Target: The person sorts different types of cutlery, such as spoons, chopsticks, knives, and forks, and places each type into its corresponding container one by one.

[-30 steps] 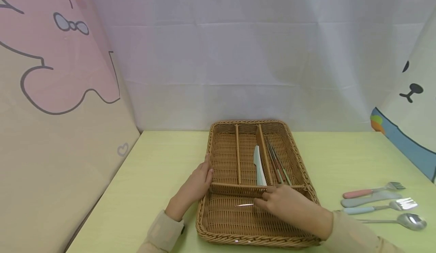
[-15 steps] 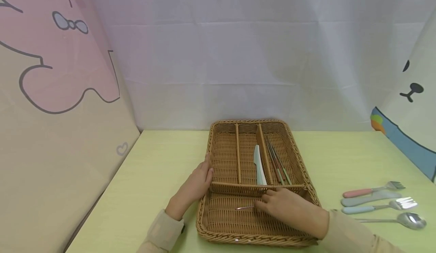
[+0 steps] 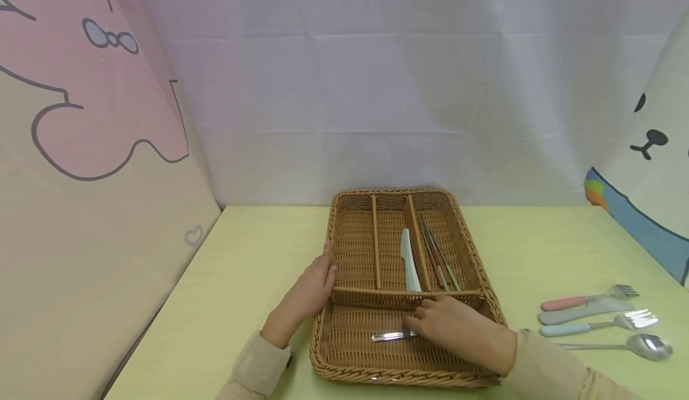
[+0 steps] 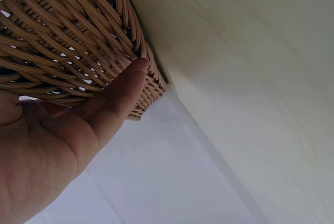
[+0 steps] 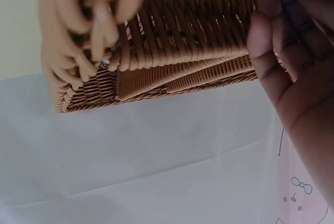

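Note:
A brown wicker cutlery basket with dividers stands on the table. My left hand holds its left rim; in the left wrist view a finger lies along the woven outer wall. My right hand reaches into the wide front compartment, fingers bent by the cross divider. A shiny metal utensil sticks out leftward from these fingers; its other end is hidden, so its kind cannot be told. In the right wrist view the right hand shows beside the wicker, the utensil out of sight.
A pale green knife lies in the middle rear compartment. Thin chopsticks lie in the right one. On the table at right are a pink-handled fork, a grey knife, a blue-handled fork and a metal spoon.
The metal utensil's visible end has shifted toward the front and turned, so it looks broader. My right hand has barely moved. My left hand stays on the rim.

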Tool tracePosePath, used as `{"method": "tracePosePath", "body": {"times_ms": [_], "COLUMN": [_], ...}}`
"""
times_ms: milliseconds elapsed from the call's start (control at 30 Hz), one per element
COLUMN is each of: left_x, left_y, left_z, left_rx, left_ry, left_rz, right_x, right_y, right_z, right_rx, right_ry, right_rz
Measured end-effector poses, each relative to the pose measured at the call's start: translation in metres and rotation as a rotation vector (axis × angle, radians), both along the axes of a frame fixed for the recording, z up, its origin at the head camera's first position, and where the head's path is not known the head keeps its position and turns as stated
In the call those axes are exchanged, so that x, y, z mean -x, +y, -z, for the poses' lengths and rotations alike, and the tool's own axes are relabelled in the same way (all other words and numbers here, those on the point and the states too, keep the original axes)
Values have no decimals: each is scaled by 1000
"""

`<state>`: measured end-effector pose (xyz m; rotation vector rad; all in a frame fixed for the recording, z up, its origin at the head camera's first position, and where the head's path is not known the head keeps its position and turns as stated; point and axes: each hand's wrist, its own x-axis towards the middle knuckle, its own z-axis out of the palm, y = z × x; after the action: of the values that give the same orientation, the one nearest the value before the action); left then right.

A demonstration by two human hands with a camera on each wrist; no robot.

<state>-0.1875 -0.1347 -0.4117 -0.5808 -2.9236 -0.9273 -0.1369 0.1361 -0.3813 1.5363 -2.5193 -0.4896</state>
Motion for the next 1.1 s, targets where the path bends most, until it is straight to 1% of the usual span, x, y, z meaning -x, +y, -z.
{"method": "tracePosePath", "body": {"times_ms": [233,467,600,700,833,933,1100], "left_x": [-1,-1,-1,-1,-1,-1,-1], "left_y": [0,0,0,0,0,0,0], "left_z": [-1,0,1,0,0,0,0], "left_rx": [0,2,-2,-4,0,-1,-1], "left_ry": [10,1,7,0,-6,-3,2], "left_rz": [-1,-3,1,-4,-9,-5,1], "right_x": [-1,-3,-2,-1,2,5,9], "right_y": [4,12,18,24,34,43,61], "right_z": [-2,-8,-13,-19,-28,-33,-38], "right_rx": [17,93,116,133,207,253,285], "right_ry": [-10,-43,-50,-27,33,65,68], "right_rz": [11,29,44,48,46,75,148]}}
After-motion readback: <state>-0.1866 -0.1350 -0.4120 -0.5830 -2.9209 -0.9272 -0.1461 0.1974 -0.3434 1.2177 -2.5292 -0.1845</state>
